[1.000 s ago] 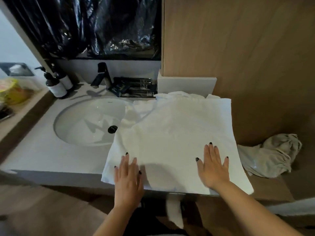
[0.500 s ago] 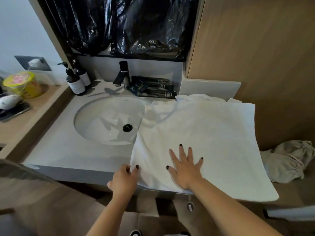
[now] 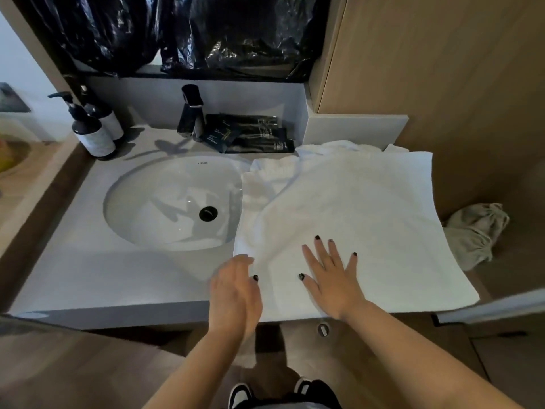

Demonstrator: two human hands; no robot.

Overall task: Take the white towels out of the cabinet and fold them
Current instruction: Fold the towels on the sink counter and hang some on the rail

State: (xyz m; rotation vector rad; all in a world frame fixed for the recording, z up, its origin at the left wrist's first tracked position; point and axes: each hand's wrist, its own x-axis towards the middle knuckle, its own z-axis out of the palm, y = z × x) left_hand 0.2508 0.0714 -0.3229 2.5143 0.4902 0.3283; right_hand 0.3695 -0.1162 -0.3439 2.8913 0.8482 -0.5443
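Now my right hand [image 3: 331,283] lies flat with fingers spread on the white towel [image 3: 354,219], pressing it onto the vanity counter [image 3: 97,278] to the right of the sink basin [image 3: 165,202]. My left hand [image 3: 234,293] is at the towel's near left corner, at the counter's front edge, fingers fairly straight and turned edge-on. I cannot tell whether it holds any cloth; it looks open and only touching the edge.

To do this fold well, I judge I should keep the right palm as an anchor, slip the left fingers under that left edge, and carry it across evenly so the corners meet and no ridge forms. The far left part is rumpled near the basin's rim, so it needs smoothing first.

Compared with half a second ago, my left hand has uncurled from its bunched pose at the corner and straightened. My right hand stays planted at about the same spot on the towel.

A grey crumpled cloth [image 3: 474,231] sits just beyond the towel's right side, and two pump bottles [image 3: 94,131] stand left of the faucet [image 3: 190,113].
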